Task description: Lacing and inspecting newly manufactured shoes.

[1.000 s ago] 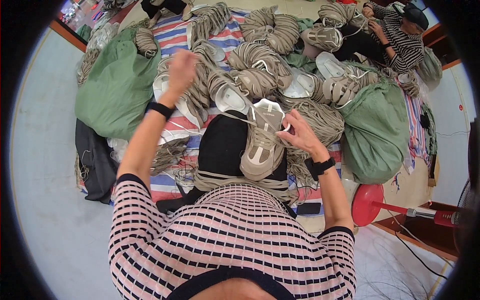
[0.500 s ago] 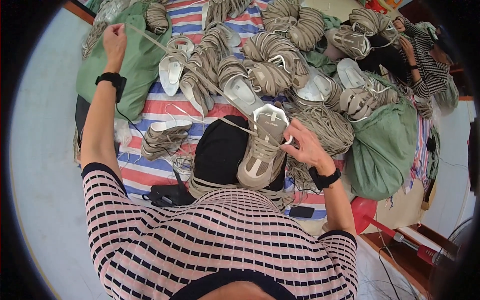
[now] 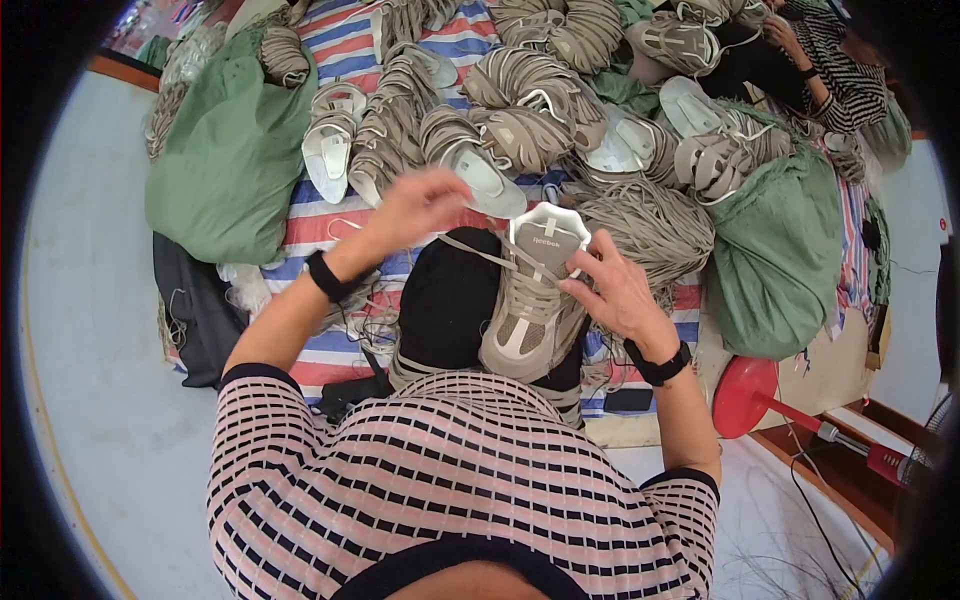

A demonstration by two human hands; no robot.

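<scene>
I look down on a beige shoe upper (image 3: 540,300) with a white lining, sitting near the centre of the frame on the person's black-clad lap, its toe toward the bottom edge and its opening toward the top. The right hand (image 3: 622,292), right of centre, is closed narrowly on the side of its collar, thumb and fingers pinching the edge. The left hand (image 3: 425,207), just left of centre, hangs above the lap, fingers loosely bent — it is blurred, and I cannot tell whether it holds anything. Below it, a flat beige lace (image 3: 472,250) runs leftward from the upper across a black-covered knee (image 3: 450,305).

Beyond the right hand lies a thick bundle of beige laces (image 3: 655,225). Curved stacks of similar uppers (image 3: 530,105) fill the upper centre, on a red, white and blue striped sheet (image 3: 300,228). I see a green sack (image 3: 228,160) at upper left, another green sack (image 3: 775,265) at right — and a co-worker's striped sleeve (image 3: 850,95) at upper right.
</scene>
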